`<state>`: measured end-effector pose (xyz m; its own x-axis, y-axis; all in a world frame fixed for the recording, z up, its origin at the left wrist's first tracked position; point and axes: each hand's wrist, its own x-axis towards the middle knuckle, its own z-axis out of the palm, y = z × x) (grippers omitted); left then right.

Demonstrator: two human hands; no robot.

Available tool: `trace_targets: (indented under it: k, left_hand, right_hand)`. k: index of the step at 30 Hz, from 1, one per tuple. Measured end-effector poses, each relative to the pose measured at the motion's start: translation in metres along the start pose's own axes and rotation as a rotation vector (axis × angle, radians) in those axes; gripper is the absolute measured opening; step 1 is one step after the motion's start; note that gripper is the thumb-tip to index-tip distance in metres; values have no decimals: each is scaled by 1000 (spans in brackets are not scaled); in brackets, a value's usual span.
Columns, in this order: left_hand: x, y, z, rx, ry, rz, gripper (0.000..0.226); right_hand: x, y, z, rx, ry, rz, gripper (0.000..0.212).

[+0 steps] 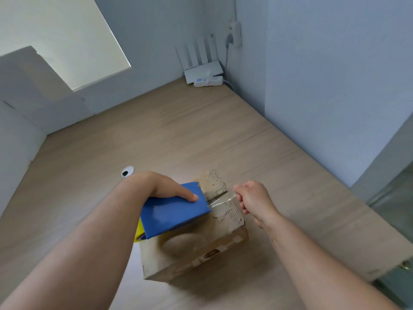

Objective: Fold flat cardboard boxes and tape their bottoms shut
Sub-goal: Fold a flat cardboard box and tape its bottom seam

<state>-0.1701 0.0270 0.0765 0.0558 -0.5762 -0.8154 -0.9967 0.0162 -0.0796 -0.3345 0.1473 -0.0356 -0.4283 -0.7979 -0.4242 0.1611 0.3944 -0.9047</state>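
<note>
On pale wooden desk (pixel 201 130), close to near edge: one cardboard box (pixel 190 253), set flat on desk surface, closed flaps uppermost, seam between flaps showing at far end. Outer paper of box scuffed and torn in patches around seam. Above near half of box top: blue tape dispenser (pixel 176 211), yellow part (pixel 139 231) protruding at its rear; contact between dispenser and box not determinable. Left hand (pixel 161 186) clamped over dispenser from above, one digit laid flat along blue top, remaining fingers wrapped down far side out of sight. Right hand (pixel 252 198) just beyond right edge of box top, fingers curled tight, pinching free end of clear tape (pixel 221 201). Tape stretched taut from dispenser's front edge to right fingertips, crossing over flap seam; adhesion to cardboard not determinable. Both forearms bare, entering from bottom of view. Elsewhere on desk: round cable port (pixel 127 171) behind left hand, well apart from box; white router (pixel 203 72) with upright antennas in far corner, white power strip (pixel 209 81) touching or just beside its front. White plug unit (pixel 235 33) on wall above router, cable hanging down. Pale flat board (pixel 40 86) leaning at left wall beneath window (pixel 67 36).
</note>
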Motion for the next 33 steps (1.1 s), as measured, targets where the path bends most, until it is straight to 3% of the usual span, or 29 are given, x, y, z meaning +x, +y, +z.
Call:
trace_targets:
  k: [6,11,14,17,20,22,25,28,33]
  left_hand:
    - [3,5,-2,-12,-24,12,63]
    - [4,6,-1,-20,-33,26,61]
    - [3,8,-1,-32,-51,29,56]
    - [3,8,-2,-15,-57,34,55]
    - [3,8,-1,-18,-61,37,58]
    - [2,7,-2,-21,-65,48,59]
    - [1,7,-2,-30,-74,58,59]
    - [0,6,-1,-33,-64,79,58]
    - [0,-11,-4,-128,-57,140,64]
  right_hand:
    - [19,18,4,-183,56,-35,24]
    - [23,30,12,-67,-34,115,28]
    - [21,37,3,-239,84,225,52]
    - [19,45,-5,-433,231,105,27]
    - [10,31,5,-466,252,-82,33]
    - [5,20,20,-614,187,-176,41]
    - [0,19,39,-759,175,-170,44]
    - [2,21,43,-671,180,-128,29]
    - [10,19,40,-585,158,-101,30]
